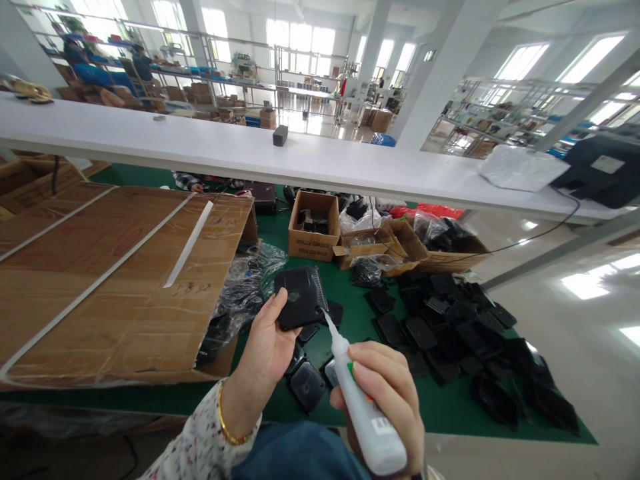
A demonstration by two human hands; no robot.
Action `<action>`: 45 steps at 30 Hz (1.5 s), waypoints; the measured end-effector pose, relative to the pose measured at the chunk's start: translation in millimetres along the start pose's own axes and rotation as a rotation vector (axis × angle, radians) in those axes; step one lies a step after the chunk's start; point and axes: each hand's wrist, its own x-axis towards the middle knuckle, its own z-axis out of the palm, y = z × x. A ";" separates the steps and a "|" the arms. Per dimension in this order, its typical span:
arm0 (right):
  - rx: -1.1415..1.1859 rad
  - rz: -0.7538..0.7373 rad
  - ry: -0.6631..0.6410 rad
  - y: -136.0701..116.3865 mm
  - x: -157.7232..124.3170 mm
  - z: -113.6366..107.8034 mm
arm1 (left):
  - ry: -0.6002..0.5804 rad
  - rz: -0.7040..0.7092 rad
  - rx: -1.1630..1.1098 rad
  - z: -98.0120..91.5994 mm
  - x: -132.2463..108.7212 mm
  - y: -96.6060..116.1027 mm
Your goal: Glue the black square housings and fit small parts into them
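Note:
My left hand (267,337) grips a black plastic housing (300,297) by its lower left side, thumb on top and fingers beneath. A row of slots runs along the housing's right edge. In my right hand (390,387) is a white glue bottle (367,413) with a long tapered nozzle, tilted up to the left. The nozzle's tip is at the housing's lower right corner; whether it touches, I cannot tell. Below the housing, several similar black parts (307,387) lie on the green table (350,267), partly hidden by my hands.
A large cardboard box (115,280) with plastic-wrapped parts (250,287) fills the left. Smaller open boxes (314,243) stand at the back, under a white shelf (210,143). Many black parts (450,320) are heaped at right. Another person's hand (197,187) shows behind the large box.

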 end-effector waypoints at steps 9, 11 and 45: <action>0.092 0.274 0.172 11.7 0.8 1.3 | 0.013 -0.033 0.025 -0.8 4.7 -4.4; 0.116 0.334 0.188 14.7 3.3 -1.0 | 0.005 -0.034 0.046 0.1 5.7 -5.8; 0.541 1.351 1.120 212.3 -150.9 -228.6 | -0.496 0.502 2.274 -73.3 118.9 -326.8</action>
